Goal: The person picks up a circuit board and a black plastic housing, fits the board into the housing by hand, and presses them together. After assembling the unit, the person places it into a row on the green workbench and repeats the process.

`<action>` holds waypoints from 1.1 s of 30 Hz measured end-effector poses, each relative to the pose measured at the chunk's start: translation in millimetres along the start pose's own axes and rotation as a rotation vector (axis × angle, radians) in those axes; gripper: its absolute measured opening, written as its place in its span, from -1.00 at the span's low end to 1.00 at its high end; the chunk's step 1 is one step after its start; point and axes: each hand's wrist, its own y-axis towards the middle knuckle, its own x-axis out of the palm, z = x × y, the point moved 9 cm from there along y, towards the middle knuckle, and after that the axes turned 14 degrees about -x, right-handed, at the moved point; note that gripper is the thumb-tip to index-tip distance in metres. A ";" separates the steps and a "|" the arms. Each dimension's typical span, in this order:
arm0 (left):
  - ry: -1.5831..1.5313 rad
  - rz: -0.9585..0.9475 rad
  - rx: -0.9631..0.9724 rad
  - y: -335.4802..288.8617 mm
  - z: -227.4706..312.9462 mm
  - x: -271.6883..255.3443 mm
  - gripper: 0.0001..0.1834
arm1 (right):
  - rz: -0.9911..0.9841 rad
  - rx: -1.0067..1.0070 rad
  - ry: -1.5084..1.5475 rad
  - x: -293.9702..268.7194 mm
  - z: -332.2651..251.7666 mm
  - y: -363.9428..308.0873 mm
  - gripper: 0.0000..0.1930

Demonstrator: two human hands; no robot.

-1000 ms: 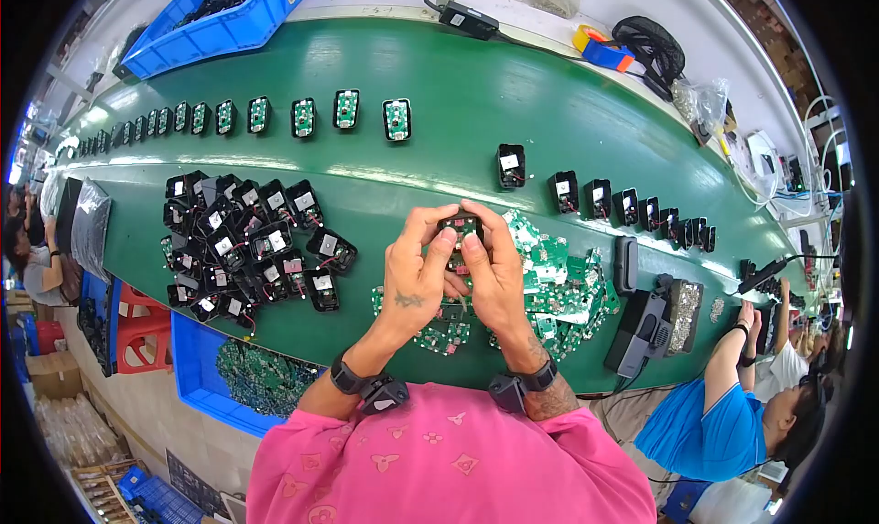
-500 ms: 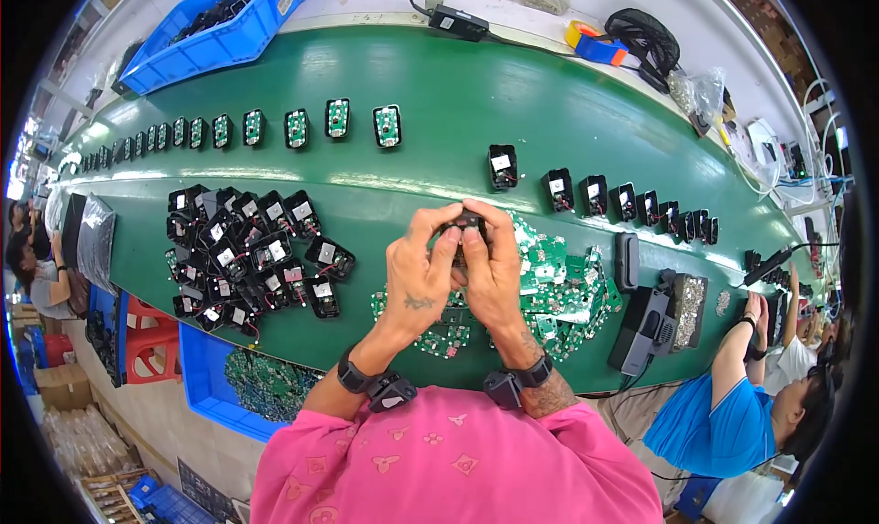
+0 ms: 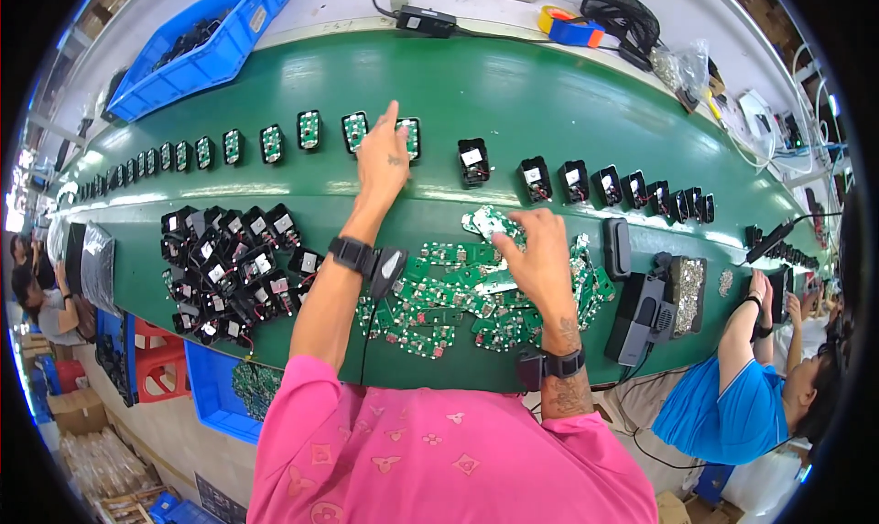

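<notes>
My left hand (image 3: 382, 162) is at the right end of the far-left row, its index finger stretched out and its thumb apart. It touches or hovers at the left side of a black case with a green circuit board (image 3: 411, 140) in it; the contact is partly hidden. My right hand (image 3: 542, 260) is over the pile of green circuit boards (image 3: 439, 291), thumb and fingers apart around the edge of a pale-backed board (image 3: 488, 222). To the left lies a heap of black cases (image 3: 220, 272) with white parts and wires inside.
Open black cases (image 3: 473, 164) form a row to the right. A blue crate (image 3: 206, 57) stands far left, a blue bin (image 3: 211, 387) below the near edge. A dark grey device (image 3: 638, 323) and a tray of small metal parts (image 3: 687, 295) lie right. A co-worker (image 3: 723, 405) sits beyond.
My hands have parted from the black case they held together. The left went far and left, where another board-filled case now ends the row; the right moved over the circuit boards. The view shifted slightly.
</notes>
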 end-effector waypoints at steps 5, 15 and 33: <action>0.348 0.140 0.506 -67.2 69.2 22.8 -0.29 | -0.030 0.048 -0.074 15.2 -2.3 5.3 -0.69; -0.091 -0.242 0.343 -60.3 33.4 56.1 -0.56 | 0.243 0.060 0.343 -1.3 -0.5 6.0 -0.76; -0.128 -0.092 0.423 -178.7 20.8 -32.2 -0.73 | -0.072 0.258 1.071 35.6 -69.6 4.2 -0.76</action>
